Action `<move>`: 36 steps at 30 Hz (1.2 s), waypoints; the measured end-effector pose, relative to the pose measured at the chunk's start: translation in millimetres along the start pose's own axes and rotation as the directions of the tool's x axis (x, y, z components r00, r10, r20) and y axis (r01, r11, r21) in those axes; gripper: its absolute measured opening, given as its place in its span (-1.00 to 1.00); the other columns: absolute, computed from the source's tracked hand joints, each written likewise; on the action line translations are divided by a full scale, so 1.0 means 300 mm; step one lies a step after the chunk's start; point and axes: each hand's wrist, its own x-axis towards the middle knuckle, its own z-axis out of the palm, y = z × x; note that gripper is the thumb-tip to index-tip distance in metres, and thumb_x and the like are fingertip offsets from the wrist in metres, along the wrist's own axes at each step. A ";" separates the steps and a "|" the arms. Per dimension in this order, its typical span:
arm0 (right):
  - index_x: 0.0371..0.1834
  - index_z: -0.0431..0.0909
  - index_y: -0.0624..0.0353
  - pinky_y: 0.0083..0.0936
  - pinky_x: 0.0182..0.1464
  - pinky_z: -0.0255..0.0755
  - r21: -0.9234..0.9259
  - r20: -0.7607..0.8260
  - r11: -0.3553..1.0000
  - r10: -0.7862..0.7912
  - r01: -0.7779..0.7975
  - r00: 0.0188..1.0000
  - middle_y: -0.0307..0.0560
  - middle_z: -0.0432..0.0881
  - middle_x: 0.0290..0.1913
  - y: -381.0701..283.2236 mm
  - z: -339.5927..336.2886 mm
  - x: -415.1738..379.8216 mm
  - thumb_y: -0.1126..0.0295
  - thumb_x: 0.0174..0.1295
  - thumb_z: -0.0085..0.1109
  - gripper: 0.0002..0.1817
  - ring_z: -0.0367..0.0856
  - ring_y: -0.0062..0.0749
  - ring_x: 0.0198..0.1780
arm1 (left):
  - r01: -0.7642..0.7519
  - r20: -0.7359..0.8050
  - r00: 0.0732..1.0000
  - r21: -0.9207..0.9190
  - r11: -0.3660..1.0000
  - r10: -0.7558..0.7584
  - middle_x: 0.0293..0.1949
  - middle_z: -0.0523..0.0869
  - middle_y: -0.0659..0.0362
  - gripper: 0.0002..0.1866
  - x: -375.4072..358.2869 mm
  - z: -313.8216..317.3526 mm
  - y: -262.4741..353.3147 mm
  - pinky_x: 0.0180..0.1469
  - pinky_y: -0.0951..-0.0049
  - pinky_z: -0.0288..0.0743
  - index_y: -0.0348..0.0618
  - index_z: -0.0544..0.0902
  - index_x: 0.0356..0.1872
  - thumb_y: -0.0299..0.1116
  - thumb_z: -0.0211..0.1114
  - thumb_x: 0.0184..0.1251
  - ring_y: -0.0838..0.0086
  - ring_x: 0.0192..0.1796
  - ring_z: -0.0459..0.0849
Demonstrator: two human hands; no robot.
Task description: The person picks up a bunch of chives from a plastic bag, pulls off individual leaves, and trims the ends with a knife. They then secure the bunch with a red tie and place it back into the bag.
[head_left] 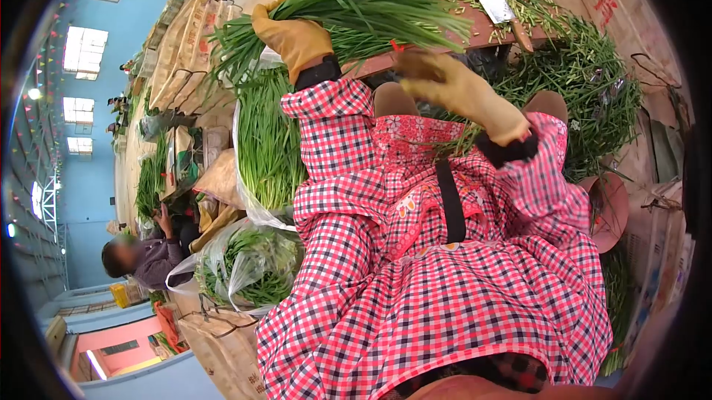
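My left hand (297, 40), in a yellow-tan glove, is closed around a large bunch of garlic chives (371, 3), its long green leaves stretching to the right above a low reddish board (378, 64). In a matching glove, my right hand (463, 92) is over my lap, below the bunch and apart from it. Its fingers are somewhat blurred but stretched out, with nothing seen in them. A cleaver (493, 3) with a wooden handle lies on the board among short cut stem pieces (530, 7). Beside my left arm, more chives (267, 140) fill a clear plastic bag.
A heap of loose green trimmings (593, 88) lies at the right, near a pink round container (608, 211). A tied plastic bag of greens (248, 263) sits at lower left. Another person (152, 255) is seated farther left, near stacked brown sacks (196, 51).
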 end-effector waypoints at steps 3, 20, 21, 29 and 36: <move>0.09 0.57 0.34 -0.52 -0.25 0.59 0.361 0.043 0.931 0.036 -0.050 0.998 0.06 0.72 -0.29 -0.136 0.076 0.104 0.22 0.43 0.12 -0.62 0.73 -0.37 -0.22 | 0.111 -0.072 0.981 -0.548 0.829 -0.179 -0.30 0.62 0.11 -0.80 0.007 0.051 -0.050 -0.19 0.35 0.57 -0.17 0.43 -0.21 -0.28 0.20 0.37 0.39 -0.33 0.59; 0.08 0.53 -0.03 -0.13 -0.47 0.51 -0.625 0.536 0.741 0.179 0.246 0.825 -0.05 0.68 -0.48 -0.250 0.289 -0.183 0.04 0.31 0.13 -0.62 0.71 -0.01 -0.43 | 0.311 0.261 0.922 -0.939 0.146 -0.287 -0.56 0.23 0.29 -0.69 -0.040 -0.005 -0.097 -0.33 0.38 0.38 -0.01 0.26 -0.55 -0.31 0.19 0.34 0.49 -0.49 0.27; 0.15 0.52 -0.02 -0.13 -0.46 0.51 -0.591 0.525 0.772 0.148 0.233 0.838 -0.03 0.68 -0.47 -0.259 0.269 -0.214 -0.02 0.32 0.11 -0.55 0.70 0.01 -0.43 | 0.307 0.252 0.922 -0.939 0.156 -0.293 -0.56 0.22 0.28 -0.69 -0.036 -0.001 -0.123 -0.34 0.38 0.35 0.00 0.26 -0.55 -0.34 0.17 0.34 0.50 -0.50 0.23; -0.34 0.71 0.11 -0.05 -0.19 0.54 -0.721 0.459 0.692 0.509 -0.029 0.729 0.07 0.71 -0.35 -0.184 0.075 -0.335 -0.03 0.27 0.12 -0.59 0.71 0.07 -0.23 | 0.413 0.419 0.880 -0.907 -0.077 -0.224 -0.56 0.40 0.39 -0.69 -0.011 -0.042 -0.210 -0.17 0.34 0.42 0.04 0.37 -0.54 -0.22 0.26 0.36 0.48 -0.44 0.44; 0.18 0.58 0.24 -0.50 0.09 0.49 0.080 -0.289 0.960 0.279 -0.268 0.916 -0.16 0.70 0.02 -0.041 -0.263 -0.263 0.11 0.37 0.25 -0.52 0.61 -0.49 0.05 | 0.554 0.570 0.805 -0.619 -0.557 0.167 -0.61 0.40 0.45 -0.66 -0.021 -0.041 -0.133 -0.20 0.46 0.36 0.09 0.36 -0.57 -0.23 0.29 0.36 0.59 -0.49 0.41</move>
